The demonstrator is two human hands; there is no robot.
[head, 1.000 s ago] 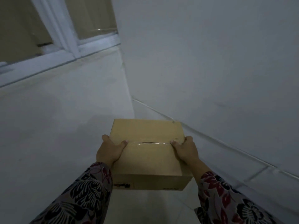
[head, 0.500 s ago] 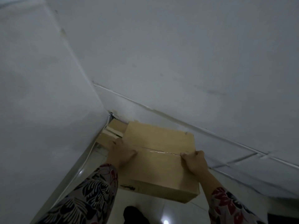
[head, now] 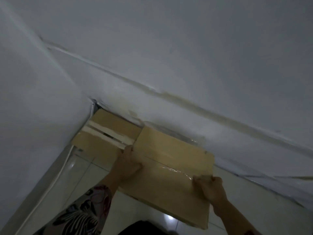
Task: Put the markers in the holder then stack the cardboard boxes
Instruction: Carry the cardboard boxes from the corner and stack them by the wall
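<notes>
The left hand (head: 128, 165) and right hand (head: 210, 189) each grip a side of the taped cardboard box (head: 169, 160) (a corner box (head: 115, 123) sits at ten o'clock).

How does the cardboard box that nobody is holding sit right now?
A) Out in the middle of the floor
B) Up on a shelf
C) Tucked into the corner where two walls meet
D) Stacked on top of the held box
C: the corner box lies where the two walls meet, beyond the held box, which the left hand and right hand grip at opposite sides.
</notes>
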